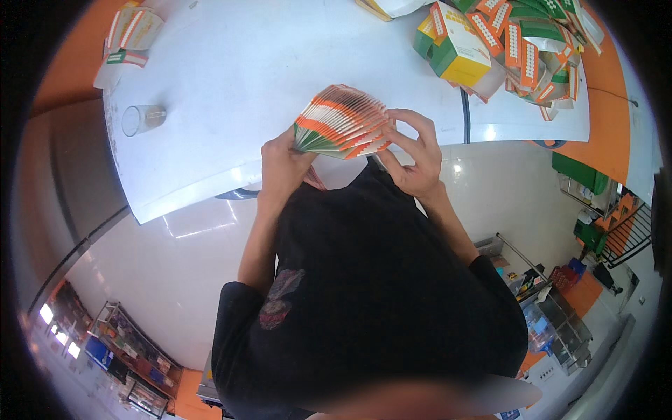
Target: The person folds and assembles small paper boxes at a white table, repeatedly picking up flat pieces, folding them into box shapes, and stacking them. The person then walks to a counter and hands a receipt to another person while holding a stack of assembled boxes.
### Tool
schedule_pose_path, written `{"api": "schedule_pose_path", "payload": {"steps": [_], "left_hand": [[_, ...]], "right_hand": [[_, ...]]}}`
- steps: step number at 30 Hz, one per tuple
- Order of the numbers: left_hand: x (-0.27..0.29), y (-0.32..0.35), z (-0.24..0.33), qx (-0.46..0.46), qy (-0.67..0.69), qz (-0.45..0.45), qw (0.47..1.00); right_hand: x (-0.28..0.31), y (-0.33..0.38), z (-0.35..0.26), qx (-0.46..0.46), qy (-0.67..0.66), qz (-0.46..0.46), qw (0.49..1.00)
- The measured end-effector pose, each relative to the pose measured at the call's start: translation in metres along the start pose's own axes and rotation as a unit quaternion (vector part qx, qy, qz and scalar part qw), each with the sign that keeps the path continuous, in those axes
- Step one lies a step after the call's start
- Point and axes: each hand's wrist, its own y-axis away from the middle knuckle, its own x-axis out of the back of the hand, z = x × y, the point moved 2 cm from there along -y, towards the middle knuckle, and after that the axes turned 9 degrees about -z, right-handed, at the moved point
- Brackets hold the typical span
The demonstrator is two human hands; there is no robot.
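Observation:
A fanned stack of flat paper cartons, striped orange, white and green, is held up at the near edge of the white table. My left hand grips its narrow, gathered left end, thumb at the lower side. At the other end, my right hand has its fingers and thumb on the spread edges of the cartons. The cartons' upper edges stand apart like a fan. My palms are partly hidden.
On the white table stands a clear glass at the left. A few cartons lie at the far left corner. Far right, a yellow and green box stands beside a heap of loose cartons.

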Motion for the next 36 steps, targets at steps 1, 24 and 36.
{"api": "schedule_pose_path", "payload": {"steps": [1,24,36], "left_hand": [[0.001,0.0,0.001,0.006,-0.006,-0.006,1.0],[0.002,-0.004,0.004,0.008,0.001,0.0,1.0],[0.002,-0.009,0.009,0.0,-0.032,-0.014,0.999]], "right_hand": [[-0.002,0.003,-0.001,-0.004,0.011,0.012,1.0],[-0.003,0.002,-0.007,-0.016,0.008,0.004,1.0],[0.002,-0.005,-0.007,-0.003,0.03,0.019,0.999]]}}
